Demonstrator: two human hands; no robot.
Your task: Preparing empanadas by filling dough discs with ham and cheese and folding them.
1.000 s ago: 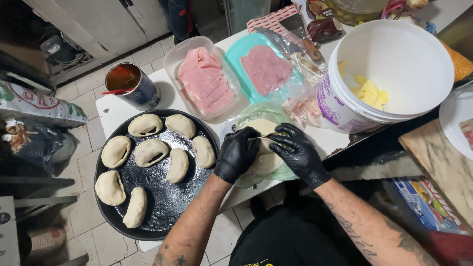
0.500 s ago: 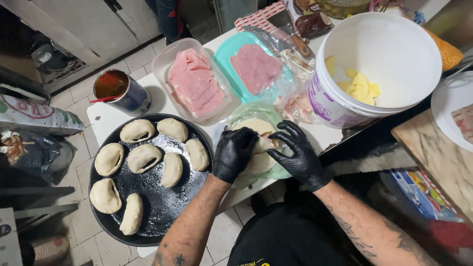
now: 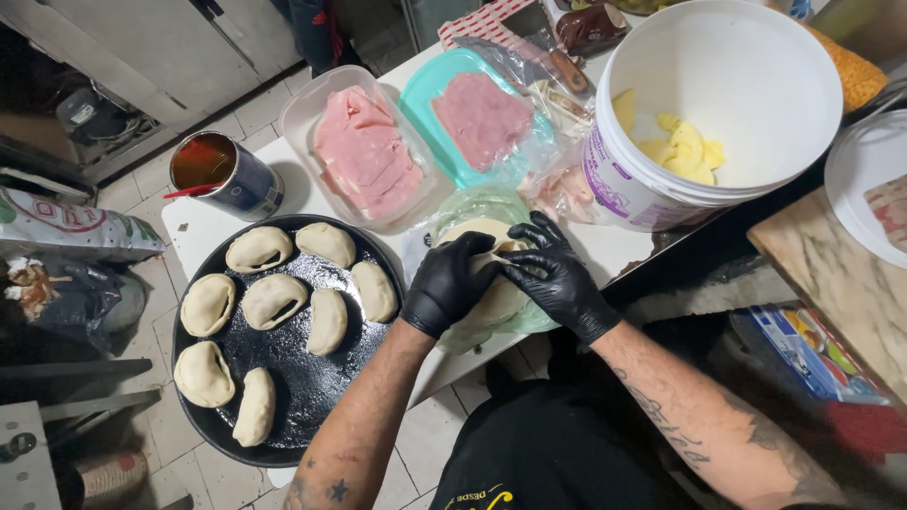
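Observation, head view. Both hands in black gloves, working over a white table.

Left hand: fingers curled, tips pinching the near edge of a pale dough round. Right hand: fingers drawn together, pinching the same dough at the fold, touching the left fingertips. The dough lies on a green plastic sheet at the table's front edge, just right of the black round tray.

Done so far, judging by what lies there: eight folded, sealed dough pockets sit on the tray, three in the far row, three in the middle, two nearest the person. The right part of the tray is bare.

In hand: one piece, half closed; whether filling is inside cannot be seen under the gloves.

Stock still on the table suggests more to go: pink sliced meat in a clear tub, more slices on a teal lid, yellow cheese pieces at the bottom of a white bucket. A tin can with reddish contents stands beyond the tray.
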